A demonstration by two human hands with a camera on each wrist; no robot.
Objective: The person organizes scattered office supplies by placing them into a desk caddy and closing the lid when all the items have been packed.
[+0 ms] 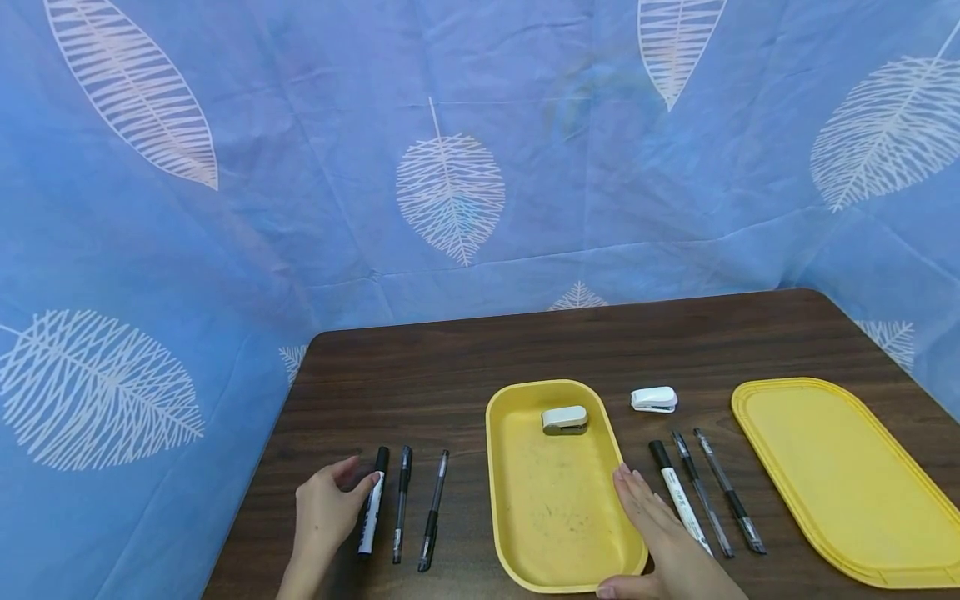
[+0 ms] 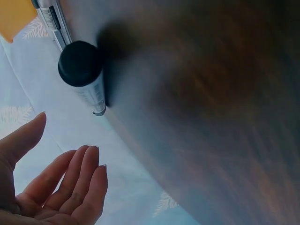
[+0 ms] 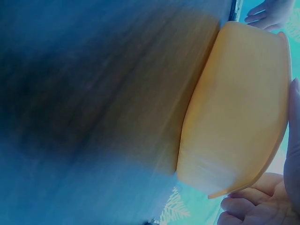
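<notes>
My left hand [image 1: 327, 508] is at a black-capped white marker [image 1: 372, 500] on the table's left, thumb near its barrel. In the left wrist view a gap shows between the spread fingers of the left hand [image 2: 61, 183] and the marker [image 2: 82, 65]. Beside the marker lie a black pen [image 1: 402, 504] and a clear pen with a black grip [image 1: 432, 512]. My right hand [image 1: 663, 533] rests against the near right corner of a yellow tray [image 1: 497, 475], its fingers stretched along the right rim, thumb at the near rim. A white stapler [image 1: 564, 418] sits inside the tray.
Right of the tray lie another white stapler [image 1: 654, 399], a marker [image 1: 681, 498] and two pens, one black [image 1: 702, 494], one with a dark grip [image 1: 731, 492]. A yellow lid [image 1: 847, 483] lies farther right. Behind the brown table [image 1: 420, 358] hangs a blue leaf-print cloth [image 1: 322, 192].
</notes>
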